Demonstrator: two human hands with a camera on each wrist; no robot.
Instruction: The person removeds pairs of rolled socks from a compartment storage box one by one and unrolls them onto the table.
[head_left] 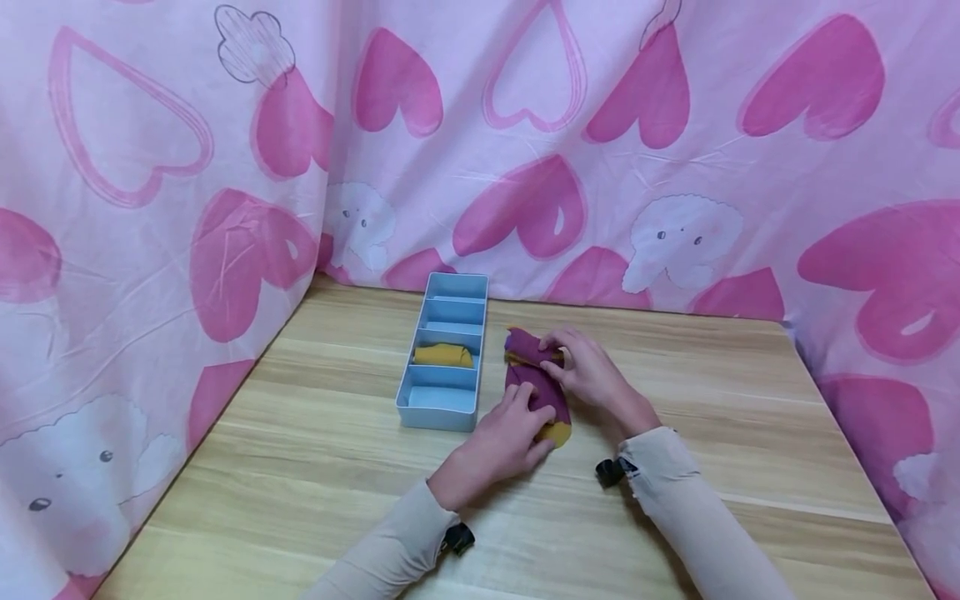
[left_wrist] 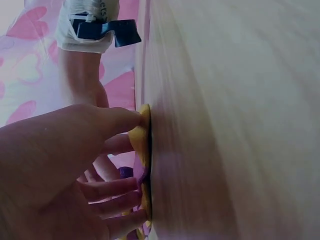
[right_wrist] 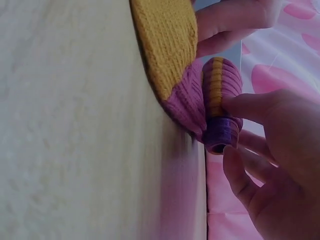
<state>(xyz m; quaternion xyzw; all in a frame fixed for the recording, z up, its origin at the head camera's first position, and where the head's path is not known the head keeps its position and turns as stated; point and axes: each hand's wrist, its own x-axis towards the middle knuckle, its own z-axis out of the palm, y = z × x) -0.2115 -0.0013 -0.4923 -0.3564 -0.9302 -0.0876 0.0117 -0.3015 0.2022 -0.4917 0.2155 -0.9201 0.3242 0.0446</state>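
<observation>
A maroon knit sock (head_left: 550, 393) with mustard patches lies on the table, to the right of a divided box. Its far end is rolled into a small bundle (right_wrist: 227, 82) with a purple edge, which my right hand (head_left: 596, 371) pinches between thumb and fingers. On the near, flat part, close to the mustard end (right_wrist: 167, 40), my left hand (head_left: 517, 429) rests with fingers spread and lightly bent, touching the fabric. In the left wrist view, the left fingers (left_wrist: 117, 187) press the sock from above. Parts of the sock are hidden under both hands.
A pale blue box (head_left: 438, 418) with several compartments stands left of the hands. One compartment holds a rolled mustard cloth item (head_left: 442, 356). The wooden table (head_left: 300, 467) is bounded at the back and sides by a pink heart-patterned curtain (head_left: 420, 208).
</observation>
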